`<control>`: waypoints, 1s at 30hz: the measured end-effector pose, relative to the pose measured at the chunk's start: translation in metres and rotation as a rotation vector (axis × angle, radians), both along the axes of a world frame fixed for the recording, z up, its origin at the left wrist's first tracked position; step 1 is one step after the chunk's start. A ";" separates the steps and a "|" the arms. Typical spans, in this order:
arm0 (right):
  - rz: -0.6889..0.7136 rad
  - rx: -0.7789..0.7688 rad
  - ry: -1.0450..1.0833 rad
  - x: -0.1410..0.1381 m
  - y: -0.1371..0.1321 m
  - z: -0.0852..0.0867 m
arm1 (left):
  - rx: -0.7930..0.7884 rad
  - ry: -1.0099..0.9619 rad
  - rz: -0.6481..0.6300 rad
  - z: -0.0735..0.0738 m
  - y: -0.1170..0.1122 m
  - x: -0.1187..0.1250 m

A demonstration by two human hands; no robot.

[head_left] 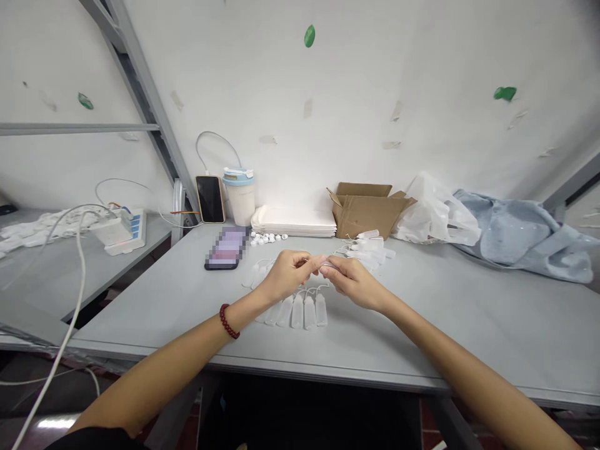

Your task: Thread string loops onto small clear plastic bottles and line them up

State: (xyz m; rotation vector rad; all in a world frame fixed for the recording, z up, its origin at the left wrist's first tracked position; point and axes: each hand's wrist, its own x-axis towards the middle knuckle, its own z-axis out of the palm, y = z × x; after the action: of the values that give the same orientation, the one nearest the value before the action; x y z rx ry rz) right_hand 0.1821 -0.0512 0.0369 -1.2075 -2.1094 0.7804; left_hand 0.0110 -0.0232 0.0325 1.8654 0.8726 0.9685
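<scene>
My left hand (291,274) and my right hand (352,279) meet fingertip to fingertip above the middle of the table. Both are closed in a pinch around something thin and pale, mostly covered by the fingers. Just below them several small translucent plastic bottles (309,312) lie in a fanned row, with white strings at their necks. More of these bottles are partly hidden behind my left hand. Beyond my right hand lies a loose pile of similar bottles (370,249). Small white caps (267,239) are scattered past my left hand.
On the grey table (403,356) are a phone with a blurred screen (227,248), an upright phone (210,199), a lidded cup (240,197), stacked white sheets (295,222), an open cardboard box (368,212), a white plastic bag (435,212) and light blue cloth (520,231). A power strip (129,231) sits left.
</scene>
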 end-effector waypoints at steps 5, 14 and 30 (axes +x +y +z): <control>0.028 -0.097 0.059 0.001 0.005 -0.006 | 0.147 0.155 -0.055 0.002 0.017 -0.008; -0.408 0.314 -0.632 0.029 0.031 -0.010 | 0.462 1.044 0.558 0.002 0.090 -0.080; -0.526 0.223 -0.867 0.041 0.042 -0.014 | 0.307 1.104 0.457 -0.013 0.098 -0.083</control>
State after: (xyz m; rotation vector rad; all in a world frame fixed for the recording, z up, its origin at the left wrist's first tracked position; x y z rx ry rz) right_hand 0.2235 -0.0095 0.0227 -2.0822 -2.2102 -0.2770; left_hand -0.0718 0.0746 0.0193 2.5353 1.9350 0.2233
